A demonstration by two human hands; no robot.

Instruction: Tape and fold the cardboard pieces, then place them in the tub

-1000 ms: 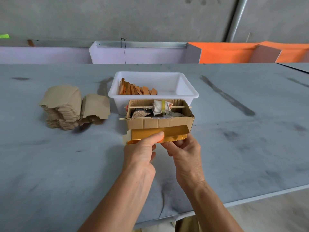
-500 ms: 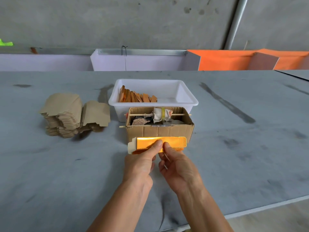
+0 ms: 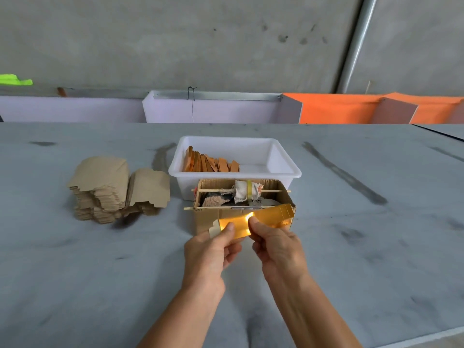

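Here the left hand [image 3: 209, 249] pinches the near left part of a shiny gold folded cardboard piece [image 3: 253, 219], thumb on its top face. The right hand [image 3: 275, 243] grips the same piece near its middle, thumb pressed on top, the other fingers curled beneath. The piece is held above the grey table [image 3: 100, 272], tilted up toward the right, with a small pale tab showing at its left end. Its far end overlaps the front wall of a small open brown corrugated box [image 3: 241, 197]. That box holds a wad of white cloth on a thin wooden stick laid across its top; a second stick runs along its front edge. Just behind the box, touching or nearly so, stands a white rectangular plastic tub [image 3: 283, 159]. Orange-brown folded pieces [image 3: 208, 163] lean in a row in its left part. Well to the left lies a stack of flat tan die-cut cardboard blanks [image 3: 113, 189].
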